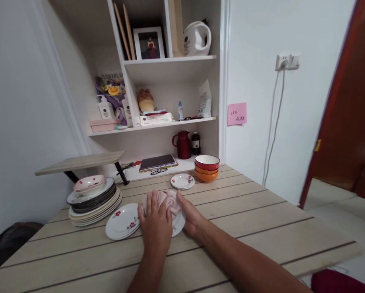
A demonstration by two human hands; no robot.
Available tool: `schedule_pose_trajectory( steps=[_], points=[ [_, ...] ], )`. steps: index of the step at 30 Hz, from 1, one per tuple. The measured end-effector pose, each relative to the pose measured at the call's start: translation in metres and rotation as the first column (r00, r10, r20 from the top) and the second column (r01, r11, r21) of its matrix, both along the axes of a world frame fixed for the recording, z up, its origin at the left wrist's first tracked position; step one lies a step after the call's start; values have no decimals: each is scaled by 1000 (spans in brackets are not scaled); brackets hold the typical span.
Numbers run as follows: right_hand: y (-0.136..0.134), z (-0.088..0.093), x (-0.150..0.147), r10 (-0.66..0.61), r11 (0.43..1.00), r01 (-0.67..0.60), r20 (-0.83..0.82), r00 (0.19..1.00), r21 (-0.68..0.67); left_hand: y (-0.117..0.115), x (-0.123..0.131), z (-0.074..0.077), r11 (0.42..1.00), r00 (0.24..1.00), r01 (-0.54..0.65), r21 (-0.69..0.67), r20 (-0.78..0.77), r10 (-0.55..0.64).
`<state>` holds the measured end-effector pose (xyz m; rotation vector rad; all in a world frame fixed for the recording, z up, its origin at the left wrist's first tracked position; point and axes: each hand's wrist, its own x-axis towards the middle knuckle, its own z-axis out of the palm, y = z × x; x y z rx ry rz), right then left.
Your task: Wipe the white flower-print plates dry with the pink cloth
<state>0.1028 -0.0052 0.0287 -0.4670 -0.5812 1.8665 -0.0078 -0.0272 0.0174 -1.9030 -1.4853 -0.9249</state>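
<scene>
Near the left edge of the pale wood-slatted tabletop (246, 219), a tall stack of round white, cream and black plates (93, 208) carries a pink-spotted bowl (89, 182), the smaller piece on top presumably for stability. Next, round white plates with red flowers (123, 224) lie flat, one on another. The left hand (154, 228) is spread over a crumpled pale-pink cloth (173, 199), apparently pressing it against a round white plate (178, 226), well in from the back edge. The right hand (193, 215) grips that plate's right side, seemingly to steady it; some fingers are hidden. Toward the back edge sit small white flowered plates (182, 181); near the back right corner, round red and orange bowls (206, 174) nest, likely saving room.
</scene>
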Motion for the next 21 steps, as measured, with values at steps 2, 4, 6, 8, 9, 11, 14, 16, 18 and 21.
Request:
schedule_pose_trajectory(
  steps=[2, 4, 6, 8, 9, 11, 14, 16, 18, 21],
  points=[
    [3, 1, 6, 6, 999, -6, 2, 1000, -53, -1, 2, -3, 998, 1000, 29, -47, -1, -29],
    [5, 2, 12, -4, 998, 3, -10, 1000, -70, -3, 6, -4, 992, 996, 83, -99, -12, -84],
    [7, 3, 16, -12, 999, 11, -20, 1000, -49, -5, 9, -5, 980, 989, 143, -136, -30, -148],
    [7, 2, 18, -12, 999, 12, -7, 1000, -30, -7, 11, -3, 966, 976, 199, -163, -53, -210],
    [7, 2, 18, -9, 999, 10, 14, 1000, -33, -7, 12, -3, 959, 969, 224, -175, -63, -238],
    [5, -1, 15, -1, 999, 4, 65, 998, -50, -8, 12, -1, 947, 959, 257, -190, -73, -275],
    [3, -4, 8, 15, 1000, -12, 84, 996, -28, -8, 10, 2, 956, 968, 235, -175, -51, -247],
    [3, -5, 4, 16, 1000, -17, 55, 998, 16, -7, 7, 4, 979, 987, 154, -136, -17, -157],
    [3, -6, 2, 16, 999, -18, 35, 999, 40, -5, 4, 4, 994, 999, 50, -96, 16, -49],
    [6, -7, 3, 12, 1000, -12, 37, 999, 16, -3, 1, 3, 996, 999, -19, -88, 24, 21]
  ],
)
